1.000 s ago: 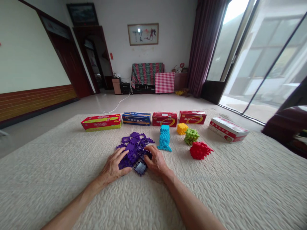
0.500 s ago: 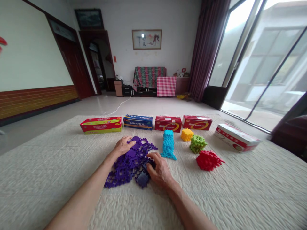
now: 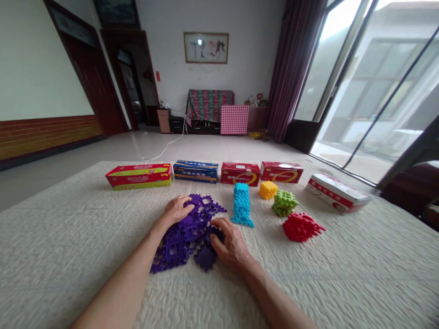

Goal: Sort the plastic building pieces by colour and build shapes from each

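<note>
Purple interlocking plastic pieces (image 3: 174, 246) lie in a loose heap on the textured cream cover. My left hand (image 3: 176, 209) rests on the heap's upper left, thumb and fingers apart over the pieces. At the heap's right edge, my right hand (image 3: 228, 240) has its fingers curled round a dark purple piece, partly hidden beneath them. Another dark purple piece (image 3: 205, 258) lies flat just below. Right of the heap is a blue stack (image 3: 242, 205), then a yellow cluster (image 3: 268, 189), a green one (image 3: 284, 203) and a red one (image 3: 302, 227).
Behind the pieces stand a red-yellow box (image 3: 140, 176), a blue box (image 3: 195, 172), two red boxes (image 3: 240, 174) (image 3: 281, 172) and, angled at the right, a white-red box (image 3: 338, 193). The cream cover (image 3: 343, 274) spreads to both sides.
The view has shifted slightly. The dark purple piece below my right hand has turned a little and lies flatter. Both hands have stayed almost in place.
</note>
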Available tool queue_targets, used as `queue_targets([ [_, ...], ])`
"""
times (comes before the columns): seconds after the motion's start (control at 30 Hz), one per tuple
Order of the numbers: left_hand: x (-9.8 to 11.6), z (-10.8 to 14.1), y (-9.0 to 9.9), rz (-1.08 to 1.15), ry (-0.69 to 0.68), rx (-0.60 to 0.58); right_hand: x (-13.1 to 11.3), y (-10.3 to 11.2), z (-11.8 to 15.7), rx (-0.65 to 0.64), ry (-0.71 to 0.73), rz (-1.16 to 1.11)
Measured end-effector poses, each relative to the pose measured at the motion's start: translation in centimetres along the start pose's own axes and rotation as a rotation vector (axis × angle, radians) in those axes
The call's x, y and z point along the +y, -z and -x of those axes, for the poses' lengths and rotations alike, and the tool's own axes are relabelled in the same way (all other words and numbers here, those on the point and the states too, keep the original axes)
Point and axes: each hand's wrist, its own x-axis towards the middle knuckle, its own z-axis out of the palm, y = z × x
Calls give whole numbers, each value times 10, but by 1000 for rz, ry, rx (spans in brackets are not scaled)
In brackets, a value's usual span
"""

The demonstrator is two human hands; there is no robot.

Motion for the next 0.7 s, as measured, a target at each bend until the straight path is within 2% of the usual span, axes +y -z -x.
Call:
queue_targets([
  [0.1,3,-1,4,-81,8,7,-2,4,-1,163,43,-4],
  [0.2,7,-3,4,-115,-42,62,7,17,-4,360,37,69],
  [0.43,18,-10,-5,-111,-257,94,61,63,-11,611,-52,286],
  [0.57,21,-11,-11,-141,-302,87,70,65,-11,614,-38,345],
  [0.63,23,-12,-11,-149,-298,67,64,59,-10,558,7,351],
  [0.7,28,-14,-10,-156,-277,40,53,49,-10,439,84,323],
])
